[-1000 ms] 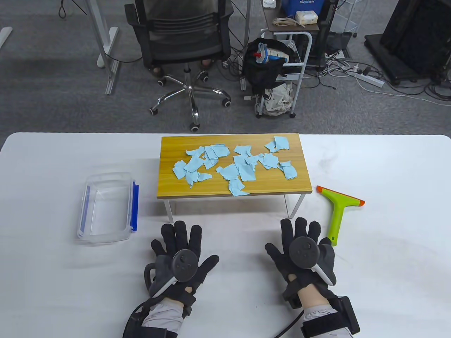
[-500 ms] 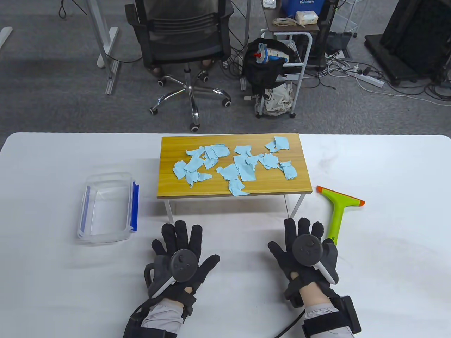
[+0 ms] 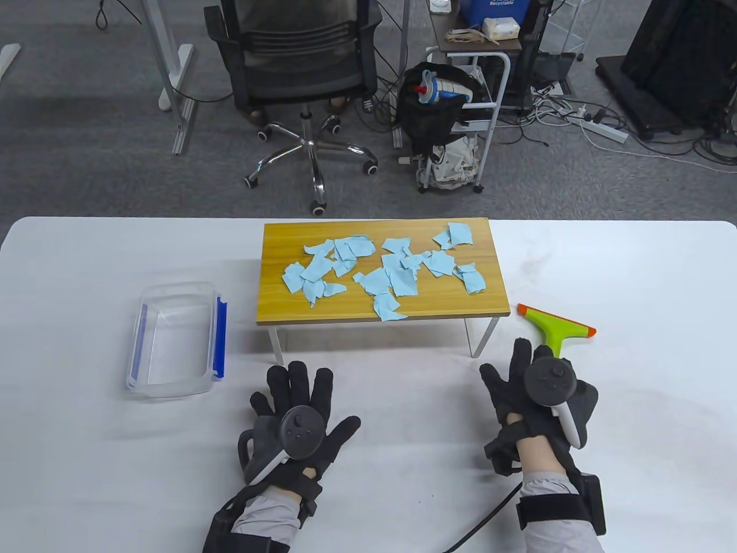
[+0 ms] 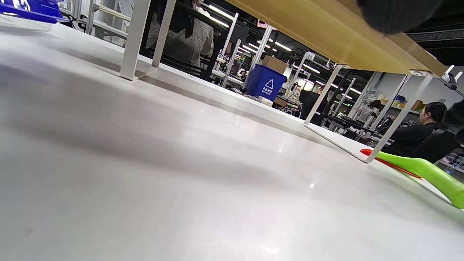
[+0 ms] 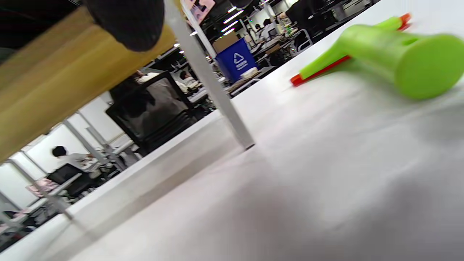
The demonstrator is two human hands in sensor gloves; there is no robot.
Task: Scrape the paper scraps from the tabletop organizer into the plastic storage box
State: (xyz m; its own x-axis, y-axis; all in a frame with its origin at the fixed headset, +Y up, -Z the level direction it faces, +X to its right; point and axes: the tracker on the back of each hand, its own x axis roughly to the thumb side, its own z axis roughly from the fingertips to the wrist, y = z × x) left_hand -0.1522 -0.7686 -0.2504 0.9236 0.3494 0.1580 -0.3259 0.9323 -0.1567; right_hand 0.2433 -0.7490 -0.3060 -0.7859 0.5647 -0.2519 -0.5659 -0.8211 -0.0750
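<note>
1. My right hand (image 3: 532, 397) hovers over the scraper (image 3: 554, 331) handle's near end, fingers spread, nothing gripped; can't tell if it's touching.
2. Scraper lies on table w/ handle running toward me, blade at far end, just right of the little wooden stand (image 3: 276, 299).
3. Right hand is much nearer the scraper than my left hand (image 3: 296, 417), which lies flat on the table, fingers apart, empty.
4. Paper scraps (image 3: 383, 271) are scattered on the stand top, ahead of both hands.
5. Plastic box (image 3: 173, 340) sits open, left of the stand, nearer my left hand.
6. Next, I reckon: close right hand round handle.
</note>
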